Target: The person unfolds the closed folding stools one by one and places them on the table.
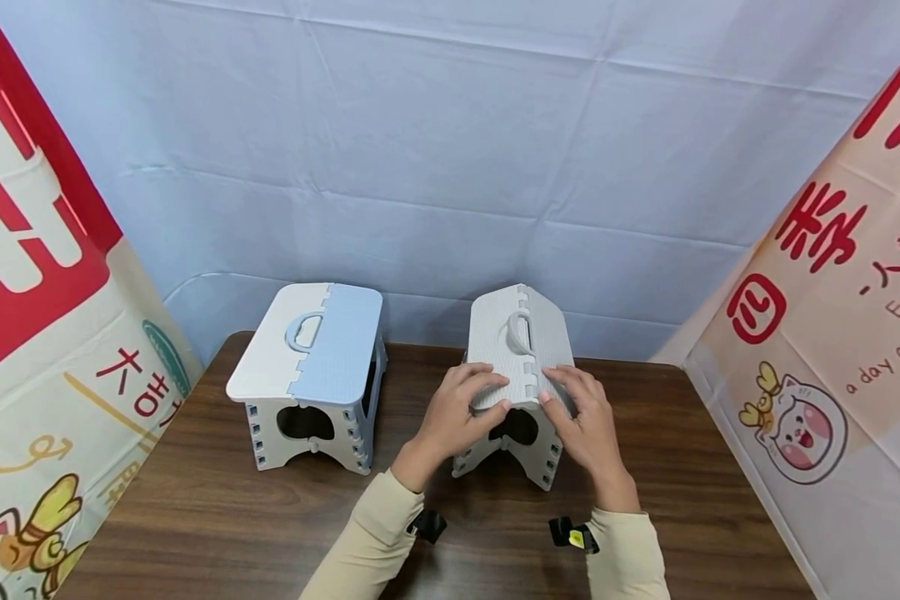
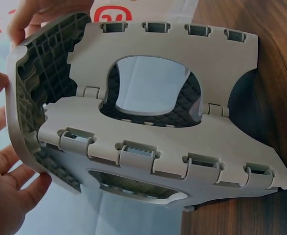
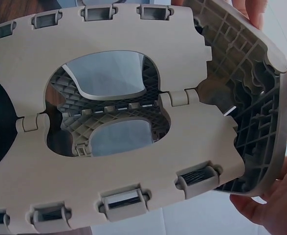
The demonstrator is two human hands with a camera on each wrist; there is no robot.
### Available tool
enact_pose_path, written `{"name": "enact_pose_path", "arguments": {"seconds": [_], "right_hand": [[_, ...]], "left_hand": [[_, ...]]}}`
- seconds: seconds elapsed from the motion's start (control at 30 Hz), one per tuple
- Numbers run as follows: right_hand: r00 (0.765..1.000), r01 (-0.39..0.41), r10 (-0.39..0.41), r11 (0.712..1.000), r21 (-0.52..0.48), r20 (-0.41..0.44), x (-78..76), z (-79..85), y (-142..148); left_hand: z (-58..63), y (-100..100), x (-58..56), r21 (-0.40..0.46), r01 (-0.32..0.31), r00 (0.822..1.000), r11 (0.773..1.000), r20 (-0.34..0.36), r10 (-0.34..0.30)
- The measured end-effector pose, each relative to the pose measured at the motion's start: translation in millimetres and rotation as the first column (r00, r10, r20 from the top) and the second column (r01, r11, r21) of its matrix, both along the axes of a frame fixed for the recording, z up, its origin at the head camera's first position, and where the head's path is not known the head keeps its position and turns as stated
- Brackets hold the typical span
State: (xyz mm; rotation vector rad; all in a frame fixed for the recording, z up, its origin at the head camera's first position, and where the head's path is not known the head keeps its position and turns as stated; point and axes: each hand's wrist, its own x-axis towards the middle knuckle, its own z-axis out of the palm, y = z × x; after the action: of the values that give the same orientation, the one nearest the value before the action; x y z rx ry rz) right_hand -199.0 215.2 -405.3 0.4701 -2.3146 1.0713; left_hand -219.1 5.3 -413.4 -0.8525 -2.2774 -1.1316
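Observation:
A grey folding stool [image 1: 498, 325] stands on the table with its top raised into a ridge along the centre hinge and its front panel [image 2: 158, 127] bent inward. My left hand [image 1: 453, 408] rests on the near part of its left top half, fingers spread over the surface and thumb by the front edge. On the right half lies my right hand [image 1: 585, 417], its thumb close to the hinge. Both wrist views show fingertips along the rim of the top and the ribbed underside [image 3: 260, 117]. A loop handle [image 1: 520, 333] sits on the ridge.
To the left, a white and blue folding stool [image 1: 333, 333] stands upright with a flat top. The dark wooden table [image 1: 270, 533] ends at a pale blue cloth [image 1: 450, 167] behind. Printed cloths [image 1: 810, 350] hang on both sides.

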Motion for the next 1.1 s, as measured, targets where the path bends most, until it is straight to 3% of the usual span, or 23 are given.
{"name": "enact_pose_path", "arguments": {"seconds": [0.27,0.67,1.1], "right_hand": [[1.000,-0.003,0.005,0.999,0.052,-0.024,1.1,2.0,4.3],[0.997,0.005,0.003,0.995,0.098,-0.075,-2.1,0.0,4.8],[0.999,-0.007,0.012,0.994,0.112,-0.041,-0.5,-0.2,8.4]], "left_hand": [[1.6,1.2,-0.7,-0.034,0.024,1.000,0.999,-0.014,-0.025],[7.3,-4.5,-0.2,-0.122,0.006,0.997,0.992,-0.076,-0.016],[11.5,-4.6,1.3,-0.168,0.004,0.995,0.986,-0.099,-0.021]]}}
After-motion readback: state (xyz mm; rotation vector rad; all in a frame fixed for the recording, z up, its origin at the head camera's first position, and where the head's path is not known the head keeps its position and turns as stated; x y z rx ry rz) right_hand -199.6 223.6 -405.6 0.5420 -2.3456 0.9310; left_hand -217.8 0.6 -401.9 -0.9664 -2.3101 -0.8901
